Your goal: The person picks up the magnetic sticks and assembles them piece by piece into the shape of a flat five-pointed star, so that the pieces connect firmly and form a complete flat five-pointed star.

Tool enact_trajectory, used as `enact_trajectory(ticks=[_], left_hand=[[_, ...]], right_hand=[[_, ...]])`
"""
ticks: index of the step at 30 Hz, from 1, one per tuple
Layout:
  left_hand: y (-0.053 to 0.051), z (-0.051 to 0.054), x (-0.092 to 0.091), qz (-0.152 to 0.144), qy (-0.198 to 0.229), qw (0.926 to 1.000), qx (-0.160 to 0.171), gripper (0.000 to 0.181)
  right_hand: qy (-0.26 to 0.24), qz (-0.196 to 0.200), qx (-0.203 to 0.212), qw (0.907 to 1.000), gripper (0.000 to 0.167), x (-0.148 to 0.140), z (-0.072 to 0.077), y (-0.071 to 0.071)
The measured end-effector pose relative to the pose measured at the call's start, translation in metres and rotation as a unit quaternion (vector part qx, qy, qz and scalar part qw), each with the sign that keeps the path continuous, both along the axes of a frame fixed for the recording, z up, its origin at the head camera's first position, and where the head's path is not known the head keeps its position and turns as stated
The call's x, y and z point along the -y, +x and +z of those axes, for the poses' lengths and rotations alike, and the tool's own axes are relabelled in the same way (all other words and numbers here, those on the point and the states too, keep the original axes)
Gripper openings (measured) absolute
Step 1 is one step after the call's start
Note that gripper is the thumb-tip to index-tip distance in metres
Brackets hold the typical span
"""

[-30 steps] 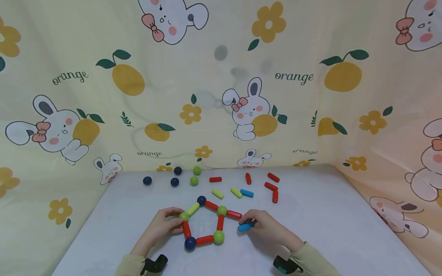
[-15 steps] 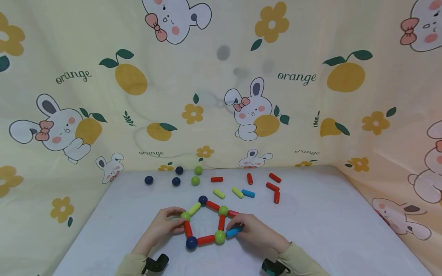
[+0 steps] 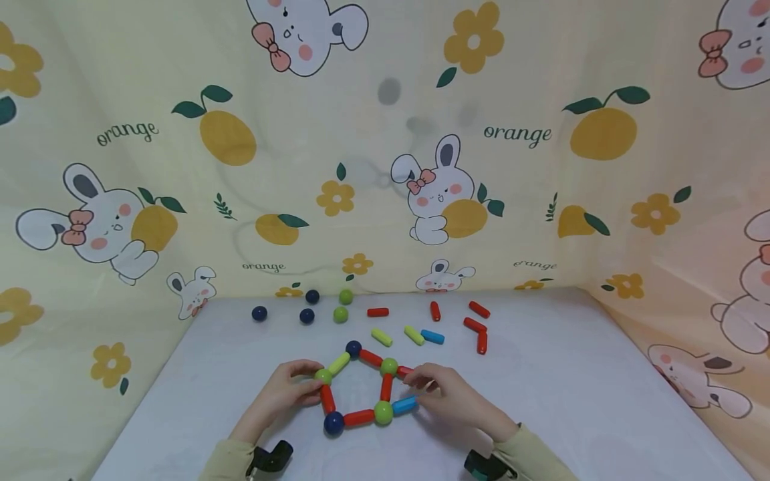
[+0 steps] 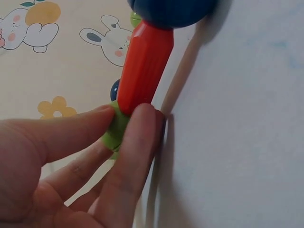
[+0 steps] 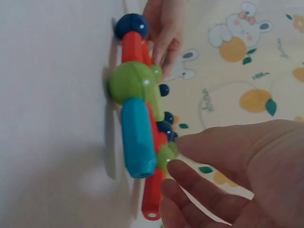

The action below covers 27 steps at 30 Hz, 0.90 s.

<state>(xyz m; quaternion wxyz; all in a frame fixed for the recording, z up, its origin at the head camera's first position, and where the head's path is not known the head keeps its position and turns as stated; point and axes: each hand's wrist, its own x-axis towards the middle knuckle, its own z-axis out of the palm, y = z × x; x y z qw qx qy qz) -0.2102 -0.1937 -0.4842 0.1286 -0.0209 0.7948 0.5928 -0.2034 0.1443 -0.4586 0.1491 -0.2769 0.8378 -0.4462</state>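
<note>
Magnetic rods and balls form a closed ring on the white table. My left hand (image 3: 290, 389) pinches the green ball (image 3: 323, 378) at the ring's left corner; in the left wrist view a red rod (image 4: 146, 66) runs from it to a dark blue ball (image 4: 173, 9). A blue rod (image 3: 404, 405) juts out from the lower right green ball (image 3: 383, 413), touching it. My right hand (image 3: 451, 399) is beside this rod with thumb and fingers apart, holding nothing. Its fingertips are near a red rod (image 5: 152, 197) that juts from the upper right green ball (image 3: 388, 367).
Loose dark blue balls (image 3: 307, 316) and green balls (image 3: 340, 314) lie at the back left. Behind the ring lie yellow-green rods (image 3: 381, 337), a blue rod (image 3: 432, 337) and several red rods (image 3: 474, 325). A printed curtain (image 3: 373, 220) hangs along the table's back edge.
My right hand brought the blue rod leftward to the lower right green ball, then let go and drew back slightly. The left hand keeps its grip on the ring.
</note>
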Motion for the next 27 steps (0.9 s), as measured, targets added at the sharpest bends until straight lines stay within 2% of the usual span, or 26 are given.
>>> enact_trajectory(ticks=[3,6,10,13,15,19,24,27], left_hand=[[-0.002,0.001,0.003,-0.01,-0.013,0.9999,-0.001,0.035],[-0.005,0.002,0.004,-0.015,-0.044,0.9989,-0.009,0.032],[-0.009,0.006,0.0,-0.012,-0.106,0.9933,-0.044,0.028],[-0.013,0.009,-0.005,-0.008,-0.13,0.9893,-0.067,0.027],[-0.014,0.011,-0.008,-0.005,-0.134,0.9881,-0.076,0.027],[-0.016,0.014,-0.013,-0.007,-0.131,0.9875,-0.087,0.027],[-0.017,0.016,-0.016,-0.018,-0.136,0.9856,-0.099,0.028],[-0.014,0.018,-0.017,-0.025,-0.141,0.9853,-0.094,0.03]], right_hand=[[-0.025,0.005,0.013,0.9996,0.027,-0.002,0.003,0.005],[-0.053,0.036,0.063,0.996,0.026,0.0,0.003,0.011],[-0.09,0.105,0.143,0.98,0.026,0.007,-0.002,0.02],[-0.102,0.136,0.187,0.9676,0.026,0.014,-0.006,0.025],[-0.11,0.141,0.215,0.9602,0.026,0.018,-0.009,0.027],[-0.128,0.147,0.243,0.9505,0.029,0.025,-0.016,0.028],[-0.124,0.119,0.261,0.95,0.035,0.023,-0.018,0.024],[-0.13,0.098,0.27,0.949,0.04,0.017,-0.016,0.02]])
